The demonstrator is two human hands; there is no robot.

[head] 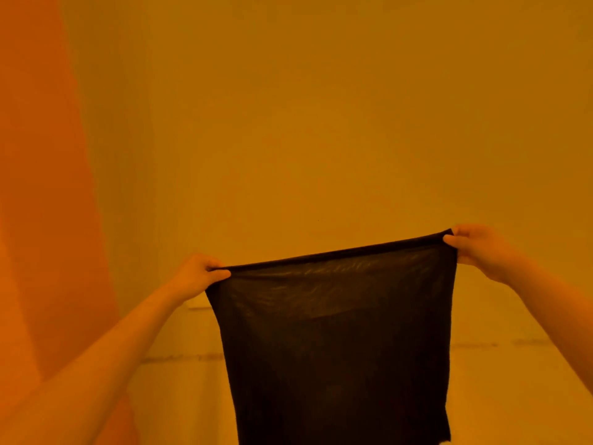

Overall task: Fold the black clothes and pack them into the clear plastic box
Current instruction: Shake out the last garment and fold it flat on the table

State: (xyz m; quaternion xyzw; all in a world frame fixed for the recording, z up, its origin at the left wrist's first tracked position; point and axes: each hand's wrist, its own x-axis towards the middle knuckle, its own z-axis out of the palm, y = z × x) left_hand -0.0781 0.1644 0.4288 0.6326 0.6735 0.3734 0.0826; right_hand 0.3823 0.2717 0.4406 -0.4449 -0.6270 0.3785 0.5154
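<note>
Nearest to me, my two bare forearms come up from the lower corners of the view, and between them hangs the black garment, held up in the air in front of me. My left hand pinches the top left corner of the cloth, with the fingers curled around the edge. My right hand grasps the top right corner in the same way, a little higher and farther right, so the top edge is stretched tight and slopes upward to the right. The fabric is thin; some light passes through its upper part, and the lower part falls out of view at the bottom. I judge that the garment is only spread open for now and no fold is made in it yet. The clear plastic box is not in view, so I cannot tell if anything is packed already. Behind the cloth there is a pale surface with a seam line, and farther away only the plain wall under orange light.
</note>
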